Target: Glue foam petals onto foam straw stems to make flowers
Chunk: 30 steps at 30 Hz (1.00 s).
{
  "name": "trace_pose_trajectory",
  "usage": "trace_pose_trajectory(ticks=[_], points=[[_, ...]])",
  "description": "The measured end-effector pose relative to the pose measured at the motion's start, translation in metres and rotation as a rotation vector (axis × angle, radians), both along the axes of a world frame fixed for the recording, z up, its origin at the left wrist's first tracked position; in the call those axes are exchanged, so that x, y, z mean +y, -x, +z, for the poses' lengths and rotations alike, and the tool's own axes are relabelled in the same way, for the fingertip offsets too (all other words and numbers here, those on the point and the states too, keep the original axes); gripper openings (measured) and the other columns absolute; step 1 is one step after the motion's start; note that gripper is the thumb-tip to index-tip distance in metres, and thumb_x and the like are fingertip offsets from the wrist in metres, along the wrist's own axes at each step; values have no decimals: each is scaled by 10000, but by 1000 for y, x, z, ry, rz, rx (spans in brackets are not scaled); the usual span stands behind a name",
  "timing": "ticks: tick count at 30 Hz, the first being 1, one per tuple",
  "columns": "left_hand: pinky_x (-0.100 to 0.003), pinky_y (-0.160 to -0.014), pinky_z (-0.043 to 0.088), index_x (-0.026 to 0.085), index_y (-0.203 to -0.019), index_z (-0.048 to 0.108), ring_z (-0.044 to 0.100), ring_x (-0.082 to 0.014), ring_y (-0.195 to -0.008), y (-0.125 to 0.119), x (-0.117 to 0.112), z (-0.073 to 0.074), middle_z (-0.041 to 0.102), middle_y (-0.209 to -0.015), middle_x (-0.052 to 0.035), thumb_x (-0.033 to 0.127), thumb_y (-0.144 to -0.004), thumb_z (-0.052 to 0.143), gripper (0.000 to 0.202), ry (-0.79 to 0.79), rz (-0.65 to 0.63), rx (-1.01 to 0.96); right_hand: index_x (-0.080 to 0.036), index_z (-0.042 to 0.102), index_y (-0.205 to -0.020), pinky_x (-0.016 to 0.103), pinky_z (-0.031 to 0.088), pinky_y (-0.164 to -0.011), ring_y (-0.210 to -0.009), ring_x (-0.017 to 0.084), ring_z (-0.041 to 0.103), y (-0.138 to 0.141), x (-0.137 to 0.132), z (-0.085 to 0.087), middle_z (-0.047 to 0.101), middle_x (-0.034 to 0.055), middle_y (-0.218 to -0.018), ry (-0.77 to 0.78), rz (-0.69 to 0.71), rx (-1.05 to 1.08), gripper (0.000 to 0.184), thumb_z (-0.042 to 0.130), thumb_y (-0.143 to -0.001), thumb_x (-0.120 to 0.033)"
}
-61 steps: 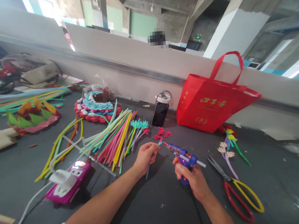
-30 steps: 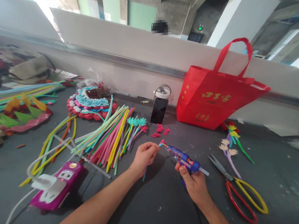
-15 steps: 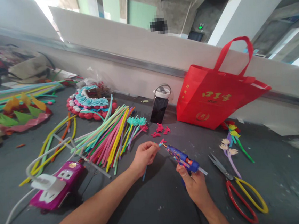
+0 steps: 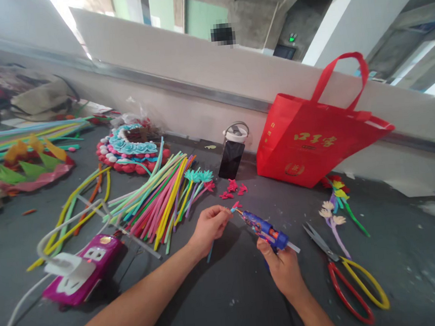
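My left hand (image 4: pixel 208 228) is closed in a pinch on a thin blue stem (image 4: pixel 211 251) whose upper tip is level with my fingers. My right hand (image 4: pixel 284 270) grips a blue hot glue gun (image 4: pixel 264 227), its nozzle touching the tip of the stem. Just behind that tip lie small red paper flowers (image 4: pixel 233 188) on the dark table (image 4: pixel 199 306).
A fan of coloured stems (image 4: pixel 159 198) lies left of my hands. A pink power strip (image 4: pixel 82 270) with a white plug sits near left. Red-and-yellow scissors (image 4: pixel 347 273), finished flowers (image 4: pixel 338 208), a red bag (image 4: pixel 314 139), a dark bottle (image 4: pixel 232 156) and a flower wreath (image 4: pixel 132 150) surround the work spot.
The view shifted slightly between the earliest frame and one second ago. My hands stay together, with the glue gun's nozzle held at the stem tip throughout.
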<state>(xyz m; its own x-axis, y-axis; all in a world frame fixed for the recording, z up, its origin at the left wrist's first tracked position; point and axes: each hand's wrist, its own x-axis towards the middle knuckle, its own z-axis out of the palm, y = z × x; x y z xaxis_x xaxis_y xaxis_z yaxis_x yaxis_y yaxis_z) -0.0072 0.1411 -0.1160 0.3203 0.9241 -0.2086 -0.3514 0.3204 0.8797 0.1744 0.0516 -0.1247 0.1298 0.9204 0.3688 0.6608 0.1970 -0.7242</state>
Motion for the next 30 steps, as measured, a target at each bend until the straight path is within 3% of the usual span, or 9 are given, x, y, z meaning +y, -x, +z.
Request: trace_pose_trajectory(ticks=[13,17,22,25,30], points=[[-196,-368,76,145,-671,593,205,-12,-363,2,2,-1,385,-484,78,301,-676,686,182,8,-20,-16,-211,677,-743,272,507,-572,-575,184,622,0,2,-1,672,11,-622,14,-38,26,395,517,-885,-544],[-198,-365,73,151,-672,585,207,-10,-354,1,2,-2,400,-492,78,312,-679,690,193,17,-16,-35,-206,674,-817,295,509,-631,-683,209,648,-6,4,-1,695,40,-720,-7,-84,-6,390,494,-905,-541],[-203,-364,72,151,-681,582,217,-9,-346,3,2,0,406,-506,80,305,-681,681,183,27,14,-53,-205,585,-866,333,475,-691,-766,232,610,-10,9,4,631,61,-808,62,-58,-310,320,592,-857,-525],[-207,-362,83,157,-642,545,222,-11,-342,4,3,2,400,-513,81,276,-693,656,171,2,56,-123,-211,536,-798,350,459,-710,-791,242,581,-9,12,4,588,60,-809,99,-29,-509,271,675,-799,-443],[-203,-354,105,166,-595,491,219,-12,-342,5,4,0,389,-510,83,274,-688,649,213,-19,97,-176,-209,518,-771,330,450,-698,-772,231,575,-4,6,7,572,39,-790,206,21,-603,274,731,-701,-368]])
